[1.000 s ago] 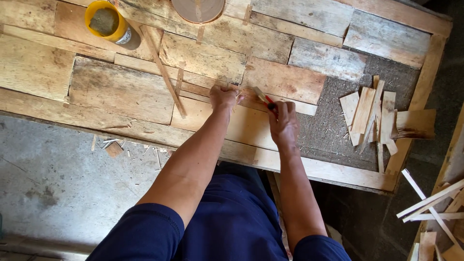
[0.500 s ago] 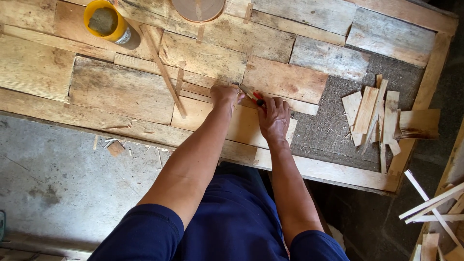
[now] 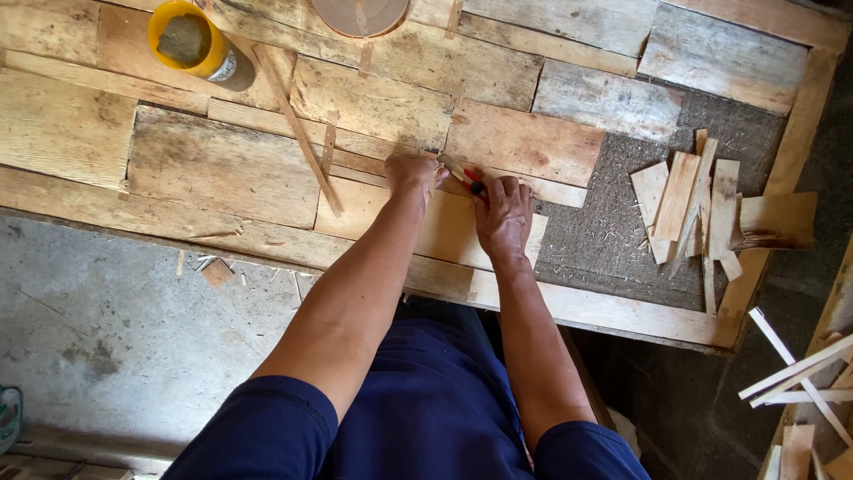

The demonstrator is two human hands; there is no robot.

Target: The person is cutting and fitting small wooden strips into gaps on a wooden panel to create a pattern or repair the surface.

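Note:
My left hand (image 3: 410, 172) presses its fingertips on a pale wooden board (image 3: 444, 233) lying on the plank panel (image 3: 204, 169). Just to its right, my right hand (image 3: 503, 212) is closed around a small tool with a red and black handle (image 3: 473, 179), whose tip rests at the board's upper edge between the two hands. The tool's working end is mostly hidden by my fingers.
A yellow can (image 3: 189, 40) stands at the back left, a thin wood strip (image 3: 298, 129) slants across the planks, and a round lid (image 3: 360, 13) sits at the top. Loose wood offcuts (image 3: 697, 209) lie on the fibre mat to the right. More sticks (image 3: 800, 373) lie at lower right.
My right hand has slid left along the board toward my left hand, carrying the tool. The left hand has stayed in place.

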